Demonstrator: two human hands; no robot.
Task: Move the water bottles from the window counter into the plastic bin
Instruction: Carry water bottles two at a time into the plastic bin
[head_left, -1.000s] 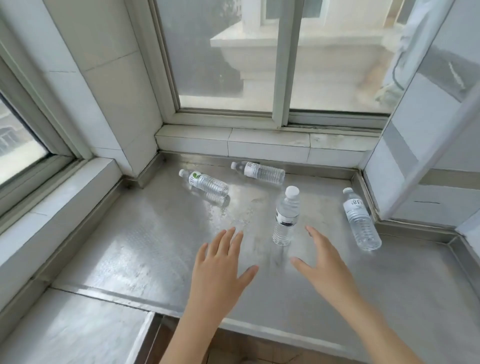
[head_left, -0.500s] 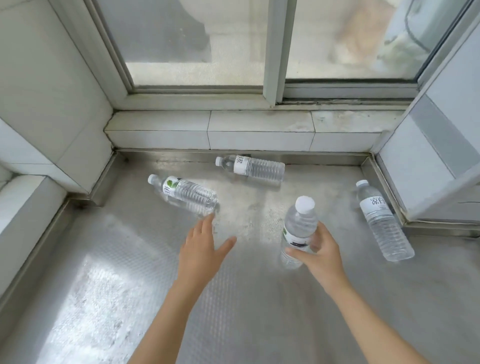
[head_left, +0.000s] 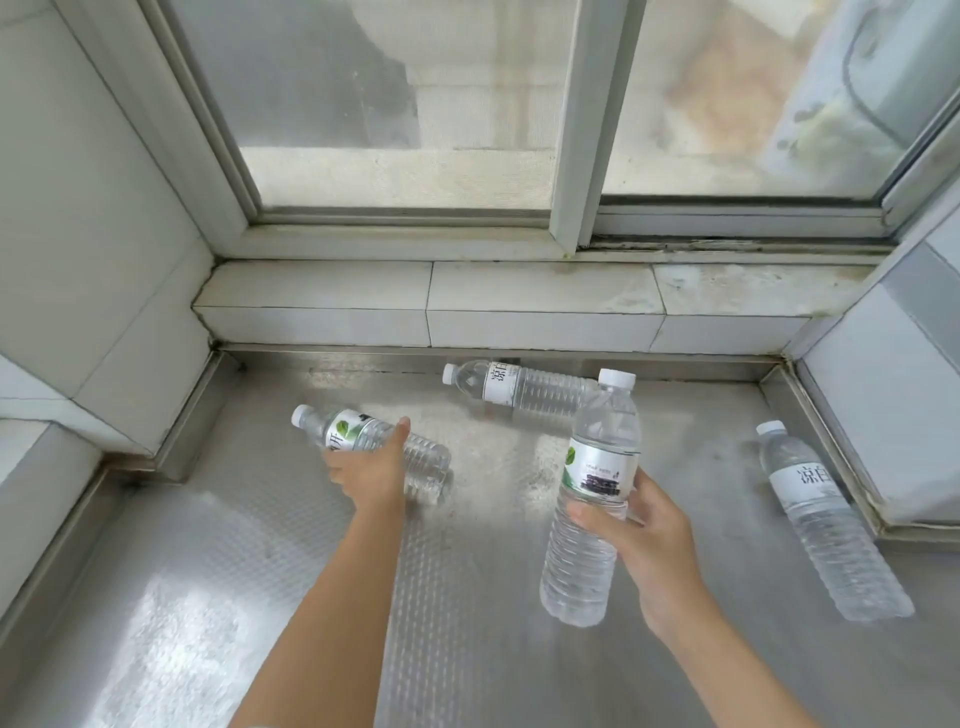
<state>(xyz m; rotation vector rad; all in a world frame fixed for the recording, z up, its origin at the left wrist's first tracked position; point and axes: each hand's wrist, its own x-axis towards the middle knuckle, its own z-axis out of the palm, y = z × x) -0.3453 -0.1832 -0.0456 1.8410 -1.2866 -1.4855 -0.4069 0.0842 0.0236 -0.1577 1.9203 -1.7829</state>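
Several clear water bottles with white caps are on the steel window counter (head_left: 218, 597). My right hand (head_left: 641, 535) grips one upright bottle (head_left: 592, 499) by its middle and holds it lifted off the counter. My left hand (head_left: 371, 470) wraps over a lying bottle with a green leaf label (head_left: 358, 434), fingers curled around its body; the bottle still rests on the counter. Another bottle (head_left: 519, 387) lies along the back edge. A fourth bottle (head_left: 821, 517) lies by the right wall. No plastic bin is in view.
A tiled ledge (head_left: 519, 306) and sliding windows (head_left: 395, 104) close off the back. White tiled walls (head_left: 893, 384) stand on the right and left of the counter. A raised steel lip runs around the counter's edges.
My right hand has lifted the upright bottle off the counter. My left hand has reached forward and closed over the green-label bottle. The camera has moved closer to the window.
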